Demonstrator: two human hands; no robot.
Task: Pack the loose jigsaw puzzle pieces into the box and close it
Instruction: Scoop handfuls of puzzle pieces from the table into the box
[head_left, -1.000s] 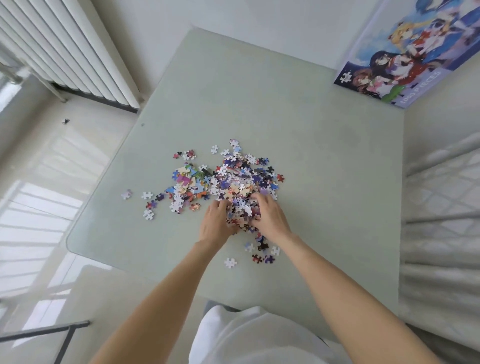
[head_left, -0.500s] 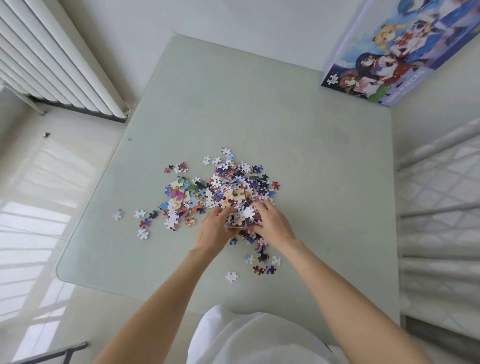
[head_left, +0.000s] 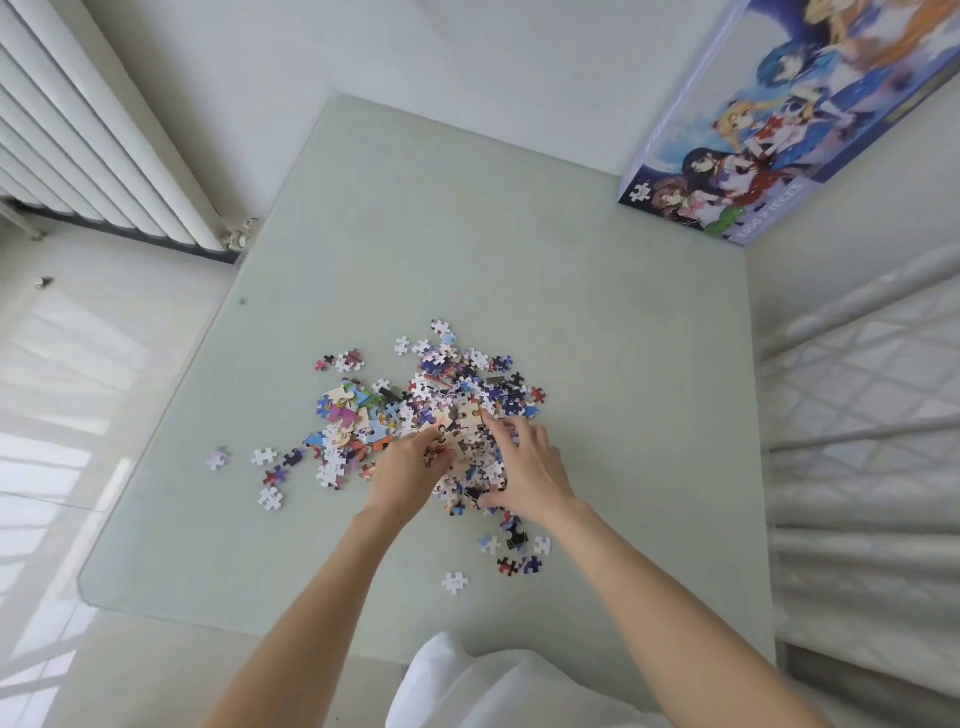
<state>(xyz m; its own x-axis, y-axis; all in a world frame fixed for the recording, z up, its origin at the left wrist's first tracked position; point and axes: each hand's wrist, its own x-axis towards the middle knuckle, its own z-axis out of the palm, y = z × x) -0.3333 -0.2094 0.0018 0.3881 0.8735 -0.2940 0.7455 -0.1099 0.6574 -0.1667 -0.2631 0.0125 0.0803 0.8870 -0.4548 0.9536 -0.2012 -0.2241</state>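
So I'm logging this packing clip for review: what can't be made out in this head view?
- Illustrated purple puzzle box: cut off by the top and right edges; open or closed is unclear.
- Pieces under the left hand and right hand: hidden, so their grip is unclear.
- Mixed-colour pile of cardboard puzzle pieces: prints too small to make out.
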